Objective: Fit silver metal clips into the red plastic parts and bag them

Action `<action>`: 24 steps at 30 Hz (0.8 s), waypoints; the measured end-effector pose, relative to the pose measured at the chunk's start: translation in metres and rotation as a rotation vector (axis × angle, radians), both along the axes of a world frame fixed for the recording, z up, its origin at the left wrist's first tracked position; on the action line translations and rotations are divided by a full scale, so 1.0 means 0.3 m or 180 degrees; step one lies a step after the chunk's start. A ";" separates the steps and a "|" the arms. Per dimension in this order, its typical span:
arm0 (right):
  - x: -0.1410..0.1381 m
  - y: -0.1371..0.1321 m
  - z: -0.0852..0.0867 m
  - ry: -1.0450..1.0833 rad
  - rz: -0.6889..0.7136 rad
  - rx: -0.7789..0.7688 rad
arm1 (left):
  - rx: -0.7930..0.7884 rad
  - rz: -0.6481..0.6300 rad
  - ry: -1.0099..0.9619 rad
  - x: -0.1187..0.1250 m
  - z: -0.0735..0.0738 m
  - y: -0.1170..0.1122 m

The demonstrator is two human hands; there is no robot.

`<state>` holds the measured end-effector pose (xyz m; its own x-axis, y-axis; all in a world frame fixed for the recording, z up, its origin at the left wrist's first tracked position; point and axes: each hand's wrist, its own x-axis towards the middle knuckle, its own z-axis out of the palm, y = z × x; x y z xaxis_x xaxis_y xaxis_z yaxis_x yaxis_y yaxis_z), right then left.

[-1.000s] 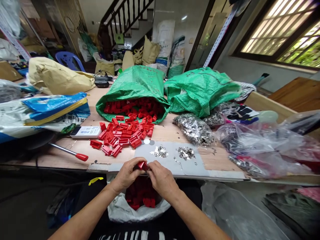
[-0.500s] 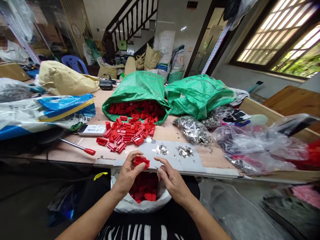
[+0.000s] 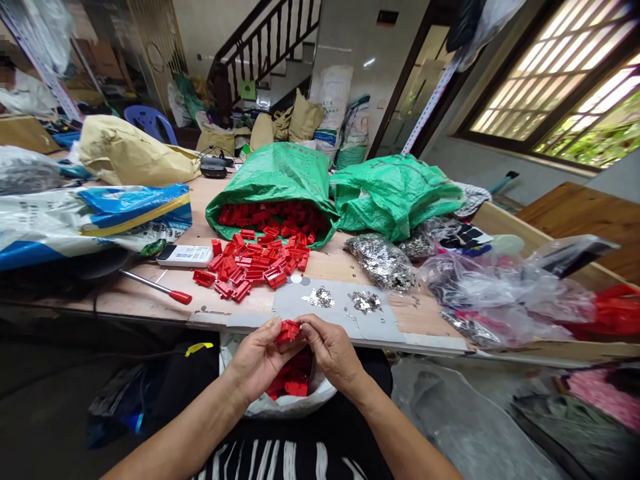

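Observation:
My left hand (image 3: 256,359) and my right hand (image 3: 330,350) meet just below the table's front edge, both closed on one small red plastic part (image 3: 289,331). Under them a white bag (image 3: 280,400) on my lap holds more red parts. On the table ahead lies a loose pile of red parts (image 3: 255,267) spilling from an open green sack (image 3: 273,183). Two small heaps of shiny metal pieces (image 3: 320,297) rest on a grey sheet (image 3: 345,313) right in front of my hands.
A red-handled screwdriver (image 3: 157,287) and a white remote (image 3: 185,255) lie left of the pile. A second green sack (image 3: 395,190), clear bags of metal pieces (image 3: 383,260) and plastic bags (image 3: 500,293) crowd the right. Blue-white sacks (image 3: 90,220) fill the left.
Half a second ago my hands were apart, the left holding the red part and the right pinched beside it. Now the right hand has come back onto the part.

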<state>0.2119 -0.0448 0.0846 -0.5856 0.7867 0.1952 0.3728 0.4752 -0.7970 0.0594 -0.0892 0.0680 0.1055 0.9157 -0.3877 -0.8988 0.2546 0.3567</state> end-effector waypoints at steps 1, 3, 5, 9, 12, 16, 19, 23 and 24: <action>0.002 0.004 -0.001 0.0032 -0.0043 0.0013 | -0.0016 -0.0010 -0.0027 0.004 -0.003 0.002; 0.007 0.010 0.002 0.0039 0.0009 -0.0027 | -0.0063 -0.0042 -0.0095 0.008 -0.007 0.006; 0.015 0.012 0.011 -0.0088 0.0159 -0.0057 | -0.0113 -0.0079 -0.0140 0.008 -0.005 0.010; 0.023 0.007 0.028 -0.0682 0.0226 0.0124 | -0.0267 -0.0045 -0.0166 0.002 0.016 0.017; 0.016 0.007 0.030 -0.0854 0.0125 0.0215 | -0.0330 -0.0005 -0.0186 -0.001 0.031 0.018; 0.003 0.013 0.024 -0.0679 0.0186 0.0165 | -0.0299 0.0072 -0.0170 -0.003 0.030 0.016; -0.003 0.016 0.015 -0.0575 0.0196 0.0162 | -0.0315 0.0113 -0.0185 -0.001 0.022 0.014; -0.010 0.020 0.001 -0.0425 0.0076 0.0260 | -0.0314 0.0187 -0.0229 0.007 0.013 0.012; -0.012 0.022 -0.002 -0.0348 0.0039 0.0248 | -0.0299 0.0175 -0.0246 0.010 0.011 0.013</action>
<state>0.2082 -0.0381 0.0840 -0.6162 0.7644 0.1898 0.4493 0.5391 -0.7124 0.0624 -0.0855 0.0714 0.0891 0.8810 -0.4647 -0.9362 0.2333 0.2628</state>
